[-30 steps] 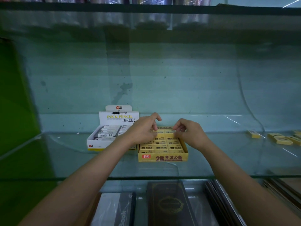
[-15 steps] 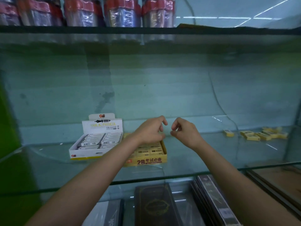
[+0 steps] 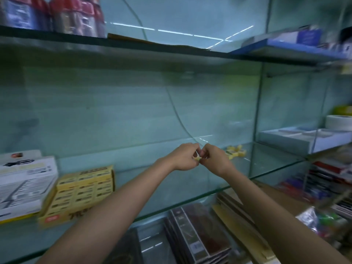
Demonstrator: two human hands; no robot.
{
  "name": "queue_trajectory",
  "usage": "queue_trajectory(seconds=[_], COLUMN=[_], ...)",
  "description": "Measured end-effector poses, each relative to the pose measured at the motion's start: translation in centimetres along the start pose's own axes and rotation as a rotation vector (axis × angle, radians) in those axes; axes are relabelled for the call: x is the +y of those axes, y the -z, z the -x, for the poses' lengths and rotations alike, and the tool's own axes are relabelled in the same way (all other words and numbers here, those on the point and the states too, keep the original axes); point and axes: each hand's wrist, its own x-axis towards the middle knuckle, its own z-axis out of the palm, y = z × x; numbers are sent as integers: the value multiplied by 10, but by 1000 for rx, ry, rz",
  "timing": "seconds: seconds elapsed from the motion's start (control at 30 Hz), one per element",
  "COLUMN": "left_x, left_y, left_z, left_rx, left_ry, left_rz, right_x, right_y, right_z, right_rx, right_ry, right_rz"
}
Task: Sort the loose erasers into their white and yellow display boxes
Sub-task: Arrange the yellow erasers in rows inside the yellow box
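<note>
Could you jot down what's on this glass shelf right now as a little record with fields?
left hand: pinches a small yellow piece, blurred
right hand: pinches the same piece
yellow display box: on the glass shelf, rows of erasers inside
white display box: beside the yellow one, at its left
loose yellow erasers: heaped behind the right hand
</note>
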Motion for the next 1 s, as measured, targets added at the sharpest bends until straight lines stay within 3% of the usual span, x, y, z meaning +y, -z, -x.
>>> queue_trajectory(seconds=[0.17, 0.3, 0.43, 0.67, 0.87, 1.0], left_x=[2, -2, -5, -10, -26, -47], left_y=[-27, -43, -39, -17, 12, 38], left_z=[-34, -46, -43, -20, 30, 70], left_rx=[-80, -190, -158, -137, -12, 87], left_ry=[51, 191, 204, 151, 155, 155], left_rz=[-144, -244, -230, -70, 103, 144], right_x=[36, 48, 49, 20, -18, -46], right_y=[3, -1, -1, -6, -30, -52], right_z=[-19, -26, -23, -10, 1, 9], right_rx=[-69, -235, -212, -200, -50, -54], right_ry=[-89, -95, -104, 58, 147, 233], right_rz=[443, 517, 394, 151, -73, -343])
